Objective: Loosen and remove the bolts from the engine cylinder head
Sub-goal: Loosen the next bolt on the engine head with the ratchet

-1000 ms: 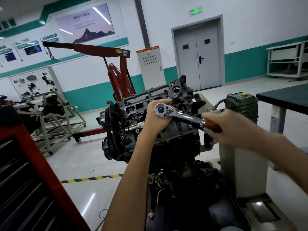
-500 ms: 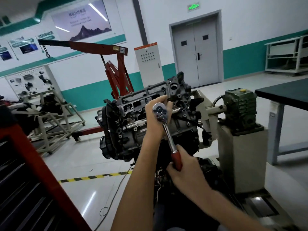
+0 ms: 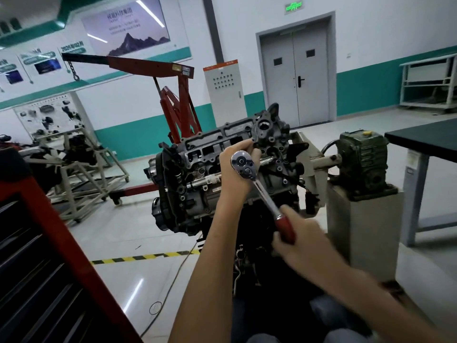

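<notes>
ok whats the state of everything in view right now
grey metal engine cylinder head: uncovered, tilted toward the camera
chrome ratchet wrench with red handle: head at the cylinder head, handle slanting down to the right
left-hand grip: curled round the ratchet's head
right-hand grip: wrapped round the red handle
grey double door: closed
green exit sign: lit

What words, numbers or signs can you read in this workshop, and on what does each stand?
"2026年02月", faintly, on a wall panel.
Green sign above the door: characters blurred.
Mountain poster: heading blurred.
Crane plate, cabinet strip, table-leg label: too small to read.
</notes>
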